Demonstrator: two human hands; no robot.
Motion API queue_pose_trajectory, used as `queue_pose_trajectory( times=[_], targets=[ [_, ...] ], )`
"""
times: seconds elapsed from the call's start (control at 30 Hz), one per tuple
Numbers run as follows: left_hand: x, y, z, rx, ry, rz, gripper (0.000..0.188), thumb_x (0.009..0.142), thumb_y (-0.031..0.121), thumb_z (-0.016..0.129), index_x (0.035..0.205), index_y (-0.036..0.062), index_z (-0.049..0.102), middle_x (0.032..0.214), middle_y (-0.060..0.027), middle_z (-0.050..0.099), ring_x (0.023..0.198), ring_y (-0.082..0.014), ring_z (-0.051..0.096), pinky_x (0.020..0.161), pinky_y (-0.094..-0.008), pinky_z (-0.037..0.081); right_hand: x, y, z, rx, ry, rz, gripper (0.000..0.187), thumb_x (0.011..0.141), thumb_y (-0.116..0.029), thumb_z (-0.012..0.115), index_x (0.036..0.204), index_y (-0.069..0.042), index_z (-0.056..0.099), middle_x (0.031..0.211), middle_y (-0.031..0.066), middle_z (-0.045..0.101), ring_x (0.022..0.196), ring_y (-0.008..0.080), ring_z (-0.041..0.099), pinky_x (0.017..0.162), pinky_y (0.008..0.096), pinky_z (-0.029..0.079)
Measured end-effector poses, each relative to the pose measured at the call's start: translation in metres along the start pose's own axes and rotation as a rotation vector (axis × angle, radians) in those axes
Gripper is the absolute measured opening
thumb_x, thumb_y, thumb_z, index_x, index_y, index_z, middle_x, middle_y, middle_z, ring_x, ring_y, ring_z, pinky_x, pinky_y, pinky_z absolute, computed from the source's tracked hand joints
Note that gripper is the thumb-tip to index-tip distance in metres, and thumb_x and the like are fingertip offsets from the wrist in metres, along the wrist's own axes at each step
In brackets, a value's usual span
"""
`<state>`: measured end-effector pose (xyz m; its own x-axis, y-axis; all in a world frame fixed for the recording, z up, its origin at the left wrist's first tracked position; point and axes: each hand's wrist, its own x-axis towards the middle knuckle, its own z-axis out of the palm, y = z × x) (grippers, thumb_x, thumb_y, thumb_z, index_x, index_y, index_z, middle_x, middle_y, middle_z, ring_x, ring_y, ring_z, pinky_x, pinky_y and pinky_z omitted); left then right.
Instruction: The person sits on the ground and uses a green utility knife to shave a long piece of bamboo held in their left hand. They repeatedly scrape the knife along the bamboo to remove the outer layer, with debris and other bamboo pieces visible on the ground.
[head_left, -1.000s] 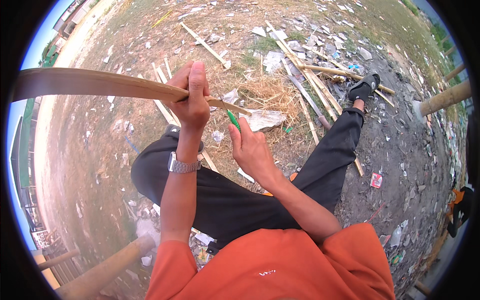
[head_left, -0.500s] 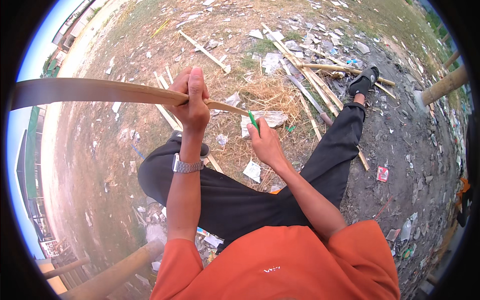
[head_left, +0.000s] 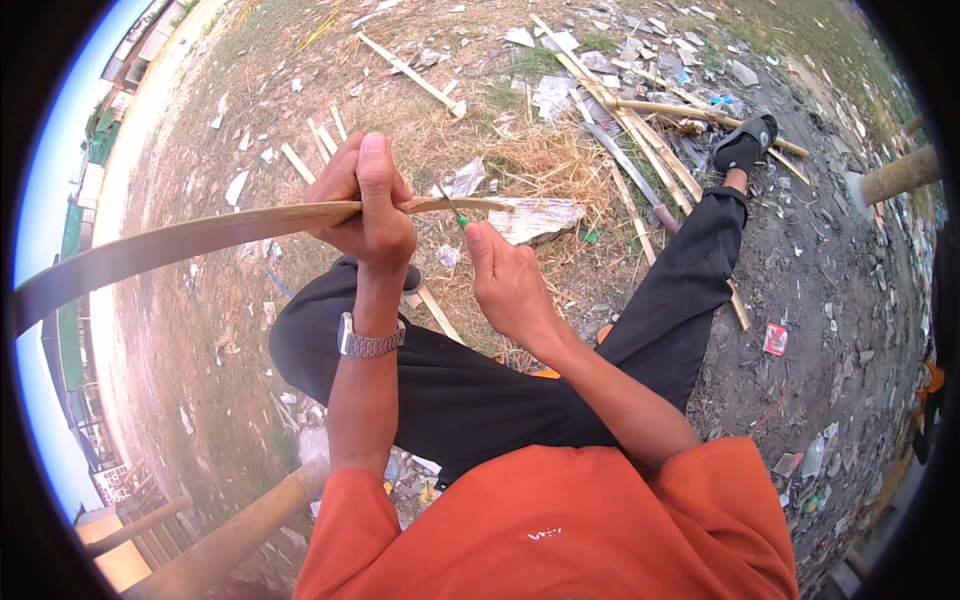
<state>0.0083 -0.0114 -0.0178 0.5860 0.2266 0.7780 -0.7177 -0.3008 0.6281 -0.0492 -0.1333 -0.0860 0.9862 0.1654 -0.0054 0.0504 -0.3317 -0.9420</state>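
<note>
A long, flat bamboo strip runs across in front of me, bending down at its left end. My left hand is closed around it near its narrow right end, thumb on top. In my closed right hand is a small knife with a green handle, mostly covered by the fingers. Its thin blade points up and crosses the strip just right of my left hand. Beyond the blade the strip's tapered tip sticks out over a whitish, weathered board on the ground.
Dry straw surrounds the board. Split bamboo pieces lie crossed at the far right, near my shoe. Paper and plastic scraps litter the ground. Bamboo poles stand at the right edge and another pole at the lower left.
My right hand has moved left with the knife, from near the strip's tip to close beside my left hand. The strip's left end has dropped lower, and its tip now shows.
</note>
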Motion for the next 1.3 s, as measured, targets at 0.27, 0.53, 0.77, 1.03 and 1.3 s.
queue_pose_trajectory(
  times=[0.27, 0.53, 0.77, 1.03, 1.3],
  targets=[
    [0.005, 0.011, 0.006, 0.089, 0.119, -0.068, 0.039, 0.087, 0.004, 0.051, 0.049, 0.0000, 0.046, 0.044, -0.0022, 0.042, 0.039, -0.0079, 0.038, 0.040, -0.0243, 0.026, -0.002, -0.022, -0.007, -0.042, -0.027, 0.045, 0.041, 0.099, -0.037, 0.033, 0.089, -0.003, 0.054, 0.062, 0.0261, 0.057, 0.066, 0.0483, 0.057, 0.061, 0.0543, 0.044],
    [0.001, 0.010, 0.015, 0.079, 0.129, -0.004, 0.039, 0.086, 0.004, 0.049, 0.049, 0.0041, 0.037, 0.047, -0.0022, 0.036, 0.040, -0.0084, 0.031, 0.040, -0.0233, 0.025, -0.005, -0.013, -0.015, -0.058, -0.072, 0.075, 0.042, 0.099, -0.036, 0.032, 0.090, -0.001, 0.053, 0.064, 0.0269, 0.057, 0.067, 0.0486, 0.057, 0.062, 0.0549, 0.044],
    [-0.002, 0.011, 0.013, 0.076, 0.097, -0.024, 0.040, 0.086, 0.004, 0.048, 0.048, 0.0051, 0.035, 0.047, -0.0020, 0.035, 0.042, -0.0074, 0.031, 0.039, -0.0235, 0.023, -0.006, 0.030, -0.005, -0.089, -0.055, 0.204, 0.045, 0.100, -0.037, 0.029, 0.086, -0.001, 0.053, 0.064, 0.0268, 0.057, 0.067, 0.0478, 0.056, 0.061, 0.0548, 0.042],
    [0.001, 0.003, 0.011, 0.028, 0.053, 0.038, 0.039, 0.085, 0.001, 0.051, 0.047, 0.0019, 0.042, 0.043, -0.0023, 0.038, 0.039, -0.0085, 0.034, 0.038, -0.0263, 0.019, 0.005, 0.024, -0.004, -0.087, -0.055, 0.208, 0.047, 0.100, -0.038, 0.029, 0.087, 0.000, 0.054, 0.065, 0.0273, 0.056, 0.069, 0.0480, 0.055, 0.065, 0.0550, 0.040],
    [0.001, 0.007, 0.009, 0.014, 0.043, 0.059, 0.039, 0.086, 0.002, 0.050, 0.047, 0.0019, 0.043, 0.043, -0.0022, 0.038, 0.039, -0.0089, 0.034, 0.039, -0.0261, 0.020, -0.004, 0.014, 0.006, -0.069, 0.000, 0.123, 0.044, 0.100, -0.037, 0.030, 0.094, -0.002, 0.056, 0.067, 0.0256, 0.058, 0.067, 0.0482, 0.056, 0.062, 0.0530, 0.042]
  ],
)
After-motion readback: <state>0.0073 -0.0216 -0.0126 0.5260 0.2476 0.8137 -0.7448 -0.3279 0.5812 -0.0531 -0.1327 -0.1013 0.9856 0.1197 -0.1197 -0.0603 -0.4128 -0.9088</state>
